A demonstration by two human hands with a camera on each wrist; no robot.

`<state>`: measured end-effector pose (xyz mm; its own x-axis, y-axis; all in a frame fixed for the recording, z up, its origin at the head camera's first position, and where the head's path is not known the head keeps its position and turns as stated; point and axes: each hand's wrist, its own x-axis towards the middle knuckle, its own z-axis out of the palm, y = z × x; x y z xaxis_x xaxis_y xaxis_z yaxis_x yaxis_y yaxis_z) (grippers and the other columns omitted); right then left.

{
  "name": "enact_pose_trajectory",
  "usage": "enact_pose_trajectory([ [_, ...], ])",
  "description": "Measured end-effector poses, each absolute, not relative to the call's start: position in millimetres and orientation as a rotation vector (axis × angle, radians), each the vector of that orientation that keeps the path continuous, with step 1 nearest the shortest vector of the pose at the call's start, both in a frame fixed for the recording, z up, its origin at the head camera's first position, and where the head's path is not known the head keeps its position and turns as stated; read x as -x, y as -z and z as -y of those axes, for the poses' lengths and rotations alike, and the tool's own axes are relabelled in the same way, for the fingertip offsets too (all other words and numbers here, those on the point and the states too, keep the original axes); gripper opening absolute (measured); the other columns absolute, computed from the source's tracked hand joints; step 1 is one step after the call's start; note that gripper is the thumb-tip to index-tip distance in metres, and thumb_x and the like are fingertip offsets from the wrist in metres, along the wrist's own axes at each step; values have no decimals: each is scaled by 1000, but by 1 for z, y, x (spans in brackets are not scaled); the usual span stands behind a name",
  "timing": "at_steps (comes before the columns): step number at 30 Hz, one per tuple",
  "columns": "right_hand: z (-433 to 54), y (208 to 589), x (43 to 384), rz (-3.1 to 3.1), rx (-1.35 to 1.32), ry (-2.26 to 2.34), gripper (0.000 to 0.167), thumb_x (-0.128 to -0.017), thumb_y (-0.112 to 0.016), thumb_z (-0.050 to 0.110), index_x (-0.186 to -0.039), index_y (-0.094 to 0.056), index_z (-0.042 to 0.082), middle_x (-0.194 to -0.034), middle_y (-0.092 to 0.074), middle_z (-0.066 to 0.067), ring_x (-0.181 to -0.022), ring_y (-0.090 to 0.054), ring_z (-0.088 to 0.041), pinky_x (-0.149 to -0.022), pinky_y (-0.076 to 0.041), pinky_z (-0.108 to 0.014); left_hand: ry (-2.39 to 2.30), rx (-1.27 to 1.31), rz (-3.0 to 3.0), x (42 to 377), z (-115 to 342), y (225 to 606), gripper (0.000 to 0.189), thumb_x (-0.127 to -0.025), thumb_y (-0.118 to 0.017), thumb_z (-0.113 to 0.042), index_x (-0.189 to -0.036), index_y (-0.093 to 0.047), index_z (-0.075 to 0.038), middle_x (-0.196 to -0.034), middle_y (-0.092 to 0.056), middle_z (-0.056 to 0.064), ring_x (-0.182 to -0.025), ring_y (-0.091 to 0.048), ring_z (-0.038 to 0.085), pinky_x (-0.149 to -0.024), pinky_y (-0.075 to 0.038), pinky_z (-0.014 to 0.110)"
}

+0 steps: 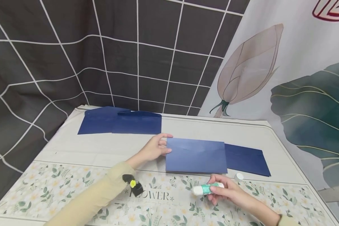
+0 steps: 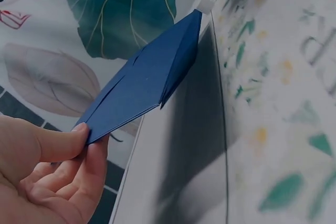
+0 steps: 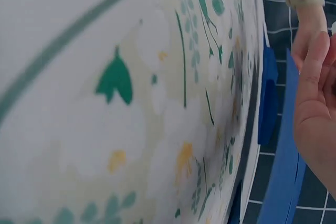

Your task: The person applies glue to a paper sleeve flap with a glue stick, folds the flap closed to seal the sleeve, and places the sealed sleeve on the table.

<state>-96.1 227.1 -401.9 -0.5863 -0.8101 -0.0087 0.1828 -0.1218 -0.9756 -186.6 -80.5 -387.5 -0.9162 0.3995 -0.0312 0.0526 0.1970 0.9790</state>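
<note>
My left hand [image 1: 153,149] pinches a blue envelope [image 1: 196,157] by its left edge. In the left wrist view the thumb lies on one face of the envelope [image 2: 149,72] and the fingers are behind it. The envelope is tilted up off the table and casts a shadow. My right hand [image 1: 224,190] holds a white and green glue stick [image 1: 206,189] between thumb and fingers, just in front of the envelope. In the right wrist view only part of the right hand [image 3: 315,103] shows at the right edge, with most of the glue stick out of frame.
Another dark blue envelope [image 1: 247,159] lies to the right, partly behind the held one. A small white cap [image 1: 239,176] sits near it. More blue envelopes [image 1: 137,123] overlap at the back left. A flowered cloth [image 1: 82,182] covers the table; curtains [image 1: 118,56] hang behind.
</note>
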Motion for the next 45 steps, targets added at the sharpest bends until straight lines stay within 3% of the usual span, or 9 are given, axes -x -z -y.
enact_pose_trajectory([
  [10, -220, 397, 85, -1440, 676, 1697, 15, -101, -40, 4, -106, -53, 9, -95, -70, 4, -81, -66, -3, -73, -55, -20, -1894, -243, -2118, 226, 10, 389, 59, -83, -67, 7, -137, -45, 2, -108, -64, 29, -69, -62, 9, -73, -59, 30],
  [18, -221, 403, 80, -1369, 729, 1717, 17, -101, -37, 3, -109, -52, 5, -96, -69, 5, -80, -65, -2, -73, -55, -19, -1908, -241, -2059, 245, -40, 399, 55, -82, -69, 6, -134, -51, 2, -113, -62, 29, -74, -67, 18, -71, -59, 28],
  [26, -223, 407, 83, -1423, 742, 1728, 19, -101, -36, 2, -103, -35, -16, -92, -69, 4, -78, -64, -2, -72, -55, -21, -1889, -149, -2014, 253, -74, 411, 52, -83, -69, 5, -133, -53, 1, -117, -63, 24, -86, -71, 25, -71, -58, 25],
  [30, -225, 407, 85, -1453, 722, 1730, 18, -101, -36, 3, -101, -35, -15, -91, -69, 4, -77, -63, -3, -71, -54, -21, -1844, -169, -2009, 253, -78, 415, 52, -85, -66, 7, -135, -51, 3, -123, -60, 22, -94, -70, 28, -73, -58, 24],
  [35, -226, 407, 85, -1461, 710, 1726, 18, -101, -36, 3, -101, -36, -14, -91, -67, 4, -77, -62, -3, -71, -54, -21, -1799, -234, -2042, 249, -79, 420, 55, -83, -66, 9, -135, -48, 6, -120, -57, 19, -94, -69, 30, -73, -58, 23],
  [41, -226, 407, 85, -1473, 694, 1716, 16, -101, -37, 4, -101, -38, -11, -90, -66, 5, -76, -62, -3, -71, -54, -21, -1580, -356, -2305, 246, -79, 420, 55, -83, -72, -3, -134, -53, 1, -123, -63, 15, -111, -63, 23, -87, -53, 23],
  [45, -225, 407, 86, -1485, 663, 1717, 11, -100, -38, 5, -99, -42, -5, -89, -65, 5, -75, -62, -3, -69, -53, -20, -1526, -421, -2344, 245, -75, 417, 53, -84, -71, -5, -133, -54, -1, -126, -63, 16, -111, -64, 23, -85, -52, 21],
])
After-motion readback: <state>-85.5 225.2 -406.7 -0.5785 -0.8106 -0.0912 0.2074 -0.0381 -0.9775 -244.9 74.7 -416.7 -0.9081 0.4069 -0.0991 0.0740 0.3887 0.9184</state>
